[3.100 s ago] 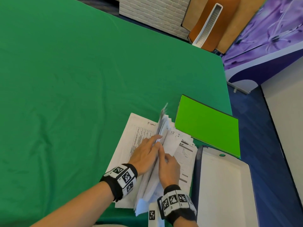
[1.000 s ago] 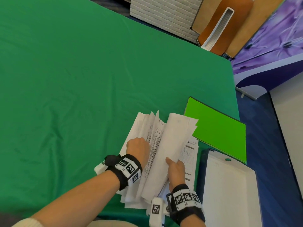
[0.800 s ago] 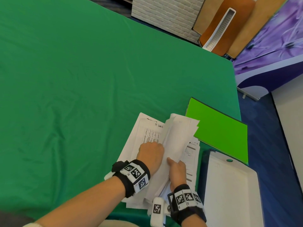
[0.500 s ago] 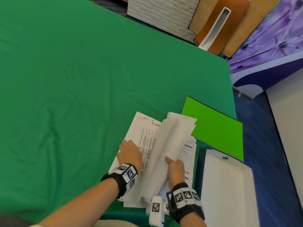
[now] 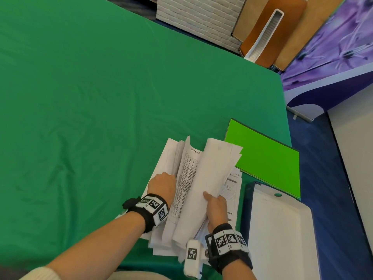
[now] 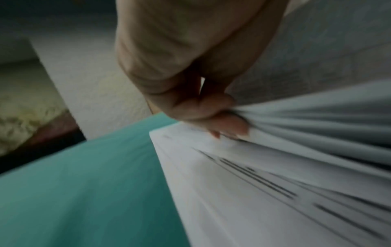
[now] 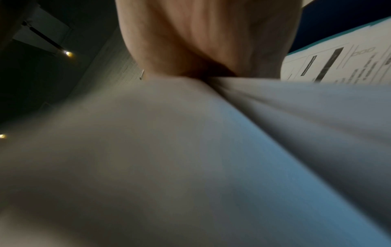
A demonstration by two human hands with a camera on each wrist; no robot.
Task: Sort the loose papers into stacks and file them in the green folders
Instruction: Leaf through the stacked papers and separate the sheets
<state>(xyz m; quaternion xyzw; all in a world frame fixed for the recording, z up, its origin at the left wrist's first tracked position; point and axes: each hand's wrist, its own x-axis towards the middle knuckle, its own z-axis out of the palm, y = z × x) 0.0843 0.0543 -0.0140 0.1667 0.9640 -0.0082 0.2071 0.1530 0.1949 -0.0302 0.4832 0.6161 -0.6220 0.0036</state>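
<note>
A thick pile of white printed papers (image 5: 193, 182) lies near the front edge of the green table (image 5: 90, 110). My left hand (image 5: 162, 183) has its fingers curled under a sheaf of sheets (image 6: 306, 120) and lifts their left edge, fanning them. My right hand (image 5: 215, 207) grips a raised bundle of sheets (image 5: 212, 172), thumb on top; in the right wrist view that bundle (image 7: 190, 150) fills the picture. A bright green folder (image 5: 264, 154) lies shut to the right of the pile, partly under the lifted sheets.
A white open box with a dark blue rim (image 5: 280, 235) sits at the front right, past the table's right edge (image 5: 286, 126). Beyond the table stand a white brick-pattern panel (image 5: 197, 17) and brown boards (image 5: 268, 31). Blue floor (image 5: 331, 178) lies to the right.
My left hand, half a second ago lying on the printed sheet, now has its fingers under several sheets and lifts them. The right hand keeps its bundle raised.
</note>
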